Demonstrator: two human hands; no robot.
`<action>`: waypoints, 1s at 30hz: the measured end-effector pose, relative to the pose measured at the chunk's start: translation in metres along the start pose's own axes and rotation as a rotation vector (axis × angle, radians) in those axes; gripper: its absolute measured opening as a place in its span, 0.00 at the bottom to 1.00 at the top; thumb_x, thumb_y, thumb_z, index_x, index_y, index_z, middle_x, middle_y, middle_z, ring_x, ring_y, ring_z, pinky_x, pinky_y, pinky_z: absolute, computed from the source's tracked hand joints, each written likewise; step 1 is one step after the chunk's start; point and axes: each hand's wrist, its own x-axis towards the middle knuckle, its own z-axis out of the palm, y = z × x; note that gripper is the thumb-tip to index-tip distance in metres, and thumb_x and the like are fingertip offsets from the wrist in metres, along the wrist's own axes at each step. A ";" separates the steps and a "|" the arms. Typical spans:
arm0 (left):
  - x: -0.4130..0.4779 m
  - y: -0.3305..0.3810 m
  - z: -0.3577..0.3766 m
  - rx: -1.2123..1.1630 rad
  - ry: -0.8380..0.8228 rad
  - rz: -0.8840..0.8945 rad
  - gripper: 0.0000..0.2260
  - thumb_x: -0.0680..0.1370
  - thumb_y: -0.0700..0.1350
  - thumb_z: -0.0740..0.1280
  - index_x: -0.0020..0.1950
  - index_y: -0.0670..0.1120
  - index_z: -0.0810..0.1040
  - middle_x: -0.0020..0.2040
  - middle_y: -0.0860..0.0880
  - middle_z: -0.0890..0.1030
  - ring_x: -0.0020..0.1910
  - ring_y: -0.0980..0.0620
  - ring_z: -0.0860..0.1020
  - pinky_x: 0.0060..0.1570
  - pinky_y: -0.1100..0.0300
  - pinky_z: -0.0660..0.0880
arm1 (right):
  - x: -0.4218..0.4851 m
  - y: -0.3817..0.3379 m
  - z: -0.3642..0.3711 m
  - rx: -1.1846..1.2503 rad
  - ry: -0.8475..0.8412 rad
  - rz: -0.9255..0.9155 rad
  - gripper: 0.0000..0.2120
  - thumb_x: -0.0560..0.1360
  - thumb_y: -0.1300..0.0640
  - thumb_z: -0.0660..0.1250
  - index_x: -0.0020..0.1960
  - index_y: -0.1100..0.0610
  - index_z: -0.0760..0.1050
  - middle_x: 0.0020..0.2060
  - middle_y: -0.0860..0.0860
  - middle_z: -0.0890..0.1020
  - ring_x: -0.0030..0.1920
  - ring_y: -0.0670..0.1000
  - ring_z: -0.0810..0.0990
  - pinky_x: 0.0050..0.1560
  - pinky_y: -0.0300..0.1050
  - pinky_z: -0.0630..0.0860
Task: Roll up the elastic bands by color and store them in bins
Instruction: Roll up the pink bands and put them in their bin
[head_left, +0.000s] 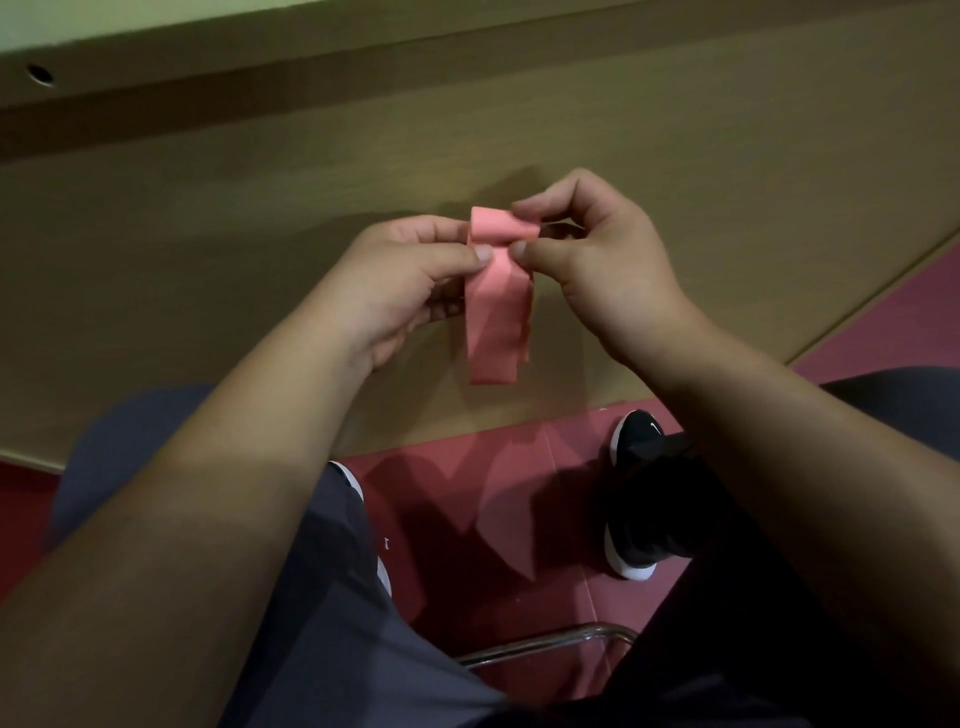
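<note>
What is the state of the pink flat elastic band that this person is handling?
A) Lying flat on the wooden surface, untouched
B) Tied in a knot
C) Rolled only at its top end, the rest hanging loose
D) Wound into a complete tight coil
C: the pink flat elastic band is curled over only at its top, where the left hand and right hand pinch it, while its long tail hangs down.

A single head-worn wide-angle view (no second camera to overlap with) looks forward and steeply down, close above the left hand (400, 291) and right hand (597, 265), towards the red floor (493, 493).
</note>
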 end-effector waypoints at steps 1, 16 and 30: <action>0.000 0.000 0.000 -0.010 -0.016 0.001 0.16 0.79 0.38 0.73 0.66 0.39 0.82 0.56 0.41 0.87 0.52 0.47 0.85 0.57 0.53 0.81 | -0.001 0.000 0.001 -0.011 0.000 -0.006 0.15 0.71 0.72 0.75 0.46 0.52 0.81 0.43 0.45 0.84 0.42 0.41 0.80 0.47 0.37 0.77; -0.005 0.003 0.003 -0.039 0.053 0.101 0.14 0.78 0.34 0.74 0.63 0.40 0.82 0.51 0.43 0.88 0.48 0.49 0.87 0.47 0.57 0.83 | 0.001 0.003 0.003 0.014 -0.064 -0.016 0.07 0.75 0.64 0.72 0.50 0.53 0.82 0.46 0.51 0.85 0.47 0.49 0.81 0.53 0.50 0.79; -0.006 0.009 -0.002 -0.068 0.025 0.091 0.09 0.80 0.38 0.73 0.60 0.38 0.83 0.51 0.41 0.86 0.49 0.48 0.84 0.55 0.55 0.80 | 0.004 0.008 0.001 0.016 -0.130 0.032 0.11 0.79 0.67 0.73 0.59 0.57 0.81 0.48 0.52 0.85 0.44 0.48 0.81 0.48 0.46 0.79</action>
